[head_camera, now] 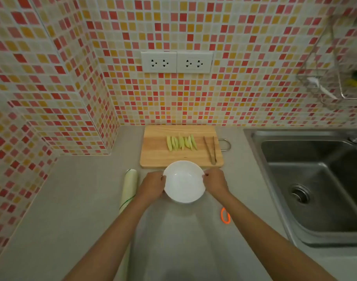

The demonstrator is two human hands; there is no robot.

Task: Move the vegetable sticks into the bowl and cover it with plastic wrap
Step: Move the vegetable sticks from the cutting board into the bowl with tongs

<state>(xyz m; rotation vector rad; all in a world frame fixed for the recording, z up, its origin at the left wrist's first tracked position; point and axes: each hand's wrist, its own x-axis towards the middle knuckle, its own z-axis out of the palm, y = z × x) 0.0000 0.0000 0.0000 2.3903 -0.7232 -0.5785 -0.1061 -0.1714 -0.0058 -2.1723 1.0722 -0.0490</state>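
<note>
While 2 hands (153, 185) (215, 182) grip it, the white bowl (183, 182) holds nothing.

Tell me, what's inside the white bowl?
Nothing shows inside the bowl: its white inner surface is bare. The vegetable sticks lie on the board. The left hand and right hand cover parts of its rim.

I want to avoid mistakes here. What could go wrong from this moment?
The bowl, held by the left hand and right hand, overlaps the cutting board edge and might tip. Vegetable sticks could slip from the tongs. The plastic wrap roll might roll away.
</note>
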